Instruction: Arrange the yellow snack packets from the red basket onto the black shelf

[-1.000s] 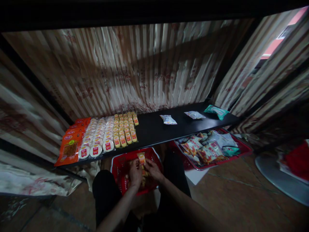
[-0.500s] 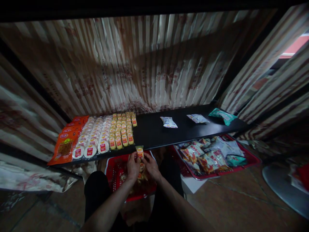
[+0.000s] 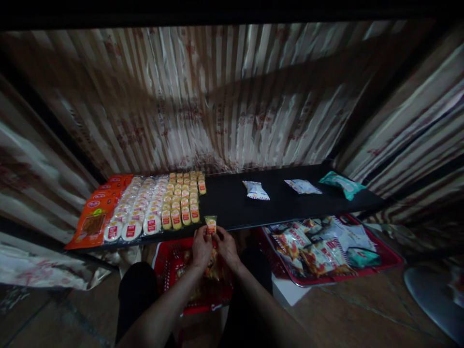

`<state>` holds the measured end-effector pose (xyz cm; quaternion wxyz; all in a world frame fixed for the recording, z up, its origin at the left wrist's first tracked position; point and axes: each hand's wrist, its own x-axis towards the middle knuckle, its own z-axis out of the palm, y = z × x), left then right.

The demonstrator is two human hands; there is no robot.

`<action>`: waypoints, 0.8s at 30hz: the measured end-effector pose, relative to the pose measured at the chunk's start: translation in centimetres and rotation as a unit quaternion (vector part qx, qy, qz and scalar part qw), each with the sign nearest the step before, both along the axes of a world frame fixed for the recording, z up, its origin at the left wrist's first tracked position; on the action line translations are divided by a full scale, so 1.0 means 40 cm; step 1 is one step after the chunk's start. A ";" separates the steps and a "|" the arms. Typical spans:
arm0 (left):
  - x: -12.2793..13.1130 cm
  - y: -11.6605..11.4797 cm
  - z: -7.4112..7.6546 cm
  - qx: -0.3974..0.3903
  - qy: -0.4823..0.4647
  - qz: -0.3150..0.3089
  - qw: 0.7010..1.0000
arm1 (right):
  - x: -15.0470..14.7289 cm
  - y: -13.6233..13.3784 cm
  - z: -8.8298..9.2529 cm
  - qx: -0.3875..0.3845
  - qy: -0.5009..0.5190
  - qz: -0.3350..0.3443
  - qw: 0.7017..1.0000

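Note:
Between the fingertips of my left hand (image 3: 202,249) and my right hand (image 3: 225,249) is a small yellow wrapped snack cake (image 3: 210,225) with a red label. Both hands are closed on its sides, at the front edge of the black shelf (image 3: 232,208). Below them stands a red basket (image 3: 163,256) with more wrapped snacks in it, partly hidden by my forearms. Left of my hands, rows of similar yellow snack cakes (image 3: 181,203) line the shelf, beside round white wrapped cakes (image 3: 152,222).
Orange packets (image 3: 92,217) lie at the shelf's left end. Two white packets, one nearer (image 3: 255,190) and one farther right (image 3: 303,186), and a teal packet (image 3: 344,184) lie on the right. A second red basket (image 3: 393,263) holds several snack bags. Striped curtains (image 3: 224,96) hang behind.
Both hands, still holding the snack cake, have risen slightly toward the shelf edge. The cake now stands more upright above my fingertips. The view has shifted slightly.

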<state>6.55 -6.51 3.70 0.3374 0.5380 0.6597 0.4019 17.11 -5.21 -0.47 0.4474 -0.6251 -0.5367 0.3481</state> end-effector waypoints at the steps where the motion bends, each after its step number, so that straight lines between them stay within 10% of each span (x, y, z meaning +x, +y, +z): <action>1: 0.002 0.005 0.001 0.004 0.000 0.002 1.000 | 0.002 0.006 0.002 0.001 -0.001 0.001 1.000; 24: 0.043 0.118 0.005 -0.022 -0.039 -0.013 0.999 | 0.003 0.157 0.049 0.022 -0.082 0.003 0.996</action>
